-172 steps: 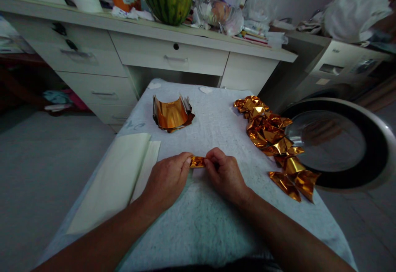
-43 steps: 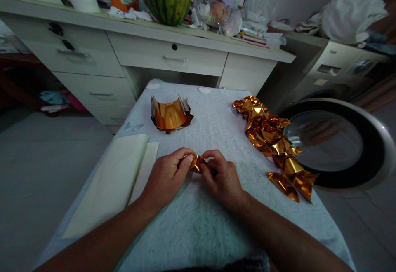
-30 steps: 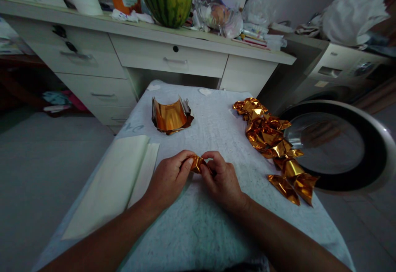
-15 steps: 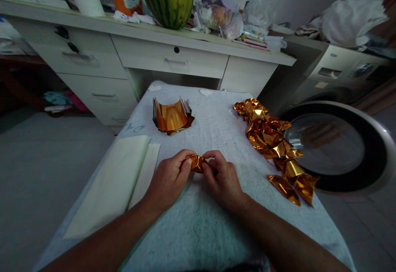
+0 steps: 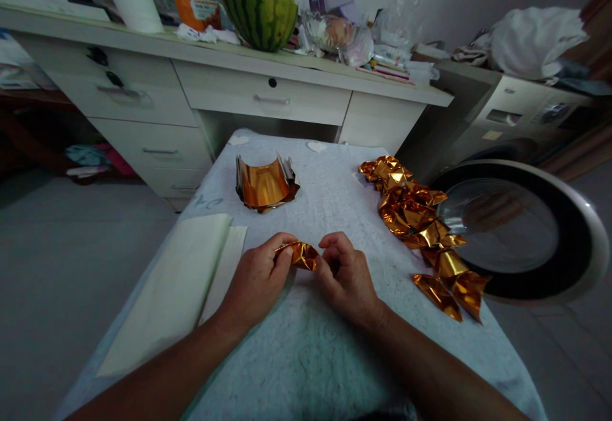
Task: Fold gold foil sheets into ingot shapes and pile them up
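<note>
A small folded piece of gold foil [image 5: 304, 256] is pinched between the thumb and fingers of my left hand [image 5: 258, 277]. My right hand [image 5: 348, 279] is at the foil's right end, its thumb and index finger curled near the tip with a gap between them. Beyond the hands stands a curved stack of gold foil sheets [image 5: 264, 184]. Along the right side of the cloth-covered table [image 5: 329, 217] runs a pile of folded gold foil pieces [image 5: 414, 210].
Folded pale paper [image 5: 176, 280] lies on the table's left side. Behind the table is a white desk [image 5: 268, 92] with a watermelon half [image 5: 258, 9] on it. The open round washing machine door [image 5: 568, 236] is close to the right edge.
My right thumb and fingers have loosened at the foil's right end, so more of the foil shows. My left hand keeps its pinch. The view has shifted slightly.
</note>
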`<state>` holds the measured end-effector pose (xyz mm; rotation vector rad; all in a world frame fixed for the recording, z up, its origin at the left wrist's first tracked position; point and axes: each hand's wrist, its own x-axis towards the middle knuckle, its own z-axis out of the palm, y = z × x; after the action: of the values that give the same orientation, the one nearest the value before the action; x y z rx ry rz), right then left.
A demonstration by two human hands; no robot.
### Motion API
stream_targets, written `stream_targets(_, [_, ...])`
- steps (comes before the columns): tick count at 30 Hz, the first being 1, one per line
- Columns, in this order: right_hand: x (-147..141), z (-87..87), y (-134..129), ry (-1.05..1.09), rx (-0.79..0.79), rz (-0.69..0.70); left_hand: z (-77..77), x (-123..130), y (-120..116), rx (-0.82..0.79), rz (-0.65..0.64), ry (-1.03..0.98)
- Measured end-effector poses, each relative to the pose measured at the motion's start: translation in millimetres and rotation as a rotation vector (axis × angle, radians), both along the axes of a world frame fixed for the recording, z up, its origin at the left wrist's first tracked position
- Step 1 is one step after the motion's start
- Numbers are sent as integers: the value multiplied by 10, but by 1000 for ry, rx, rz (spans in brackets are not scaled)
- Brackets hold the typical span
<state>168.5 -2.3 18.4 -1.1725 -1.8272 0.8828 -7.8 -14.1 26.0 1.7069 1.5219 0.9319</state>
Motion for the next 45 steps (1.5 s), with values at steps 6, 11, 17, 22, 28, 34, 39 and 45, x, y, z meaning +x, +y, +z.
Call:
stream_targets(6, [20, -6, 55, 13, -8, -34, 22, -4, -31, -19, -16, -79])
stream_targets(11, [102, 21, 133, -34, -32, -61, -7, -13, -28, -32, 14, -146])
stream_targets(17, [224, -11, 239, 10, -21, -137, -16, -31, -38, -55, -2, -119])
stream_targets(22, [336, 25, 355, 265, -110, -292, 25, -53, -38, -57, -20, -25])
stream_targets(28, [453, 95, 419, 510, -38, -495, 14, -71, -29, -60, -23, -8])
stream_targets(34, [527, 77, 433, 555, 122, -590, 10, -88, -30, -63, -19, -14])
stream_targets(39, [588, 98, 445, 601, 140, -661, -25, -97, -31, -70, -19, -10])
stream_targets(45, [594, 85, 455, 584, 136, -631, -17, -78, -18, -74, -27, -2])
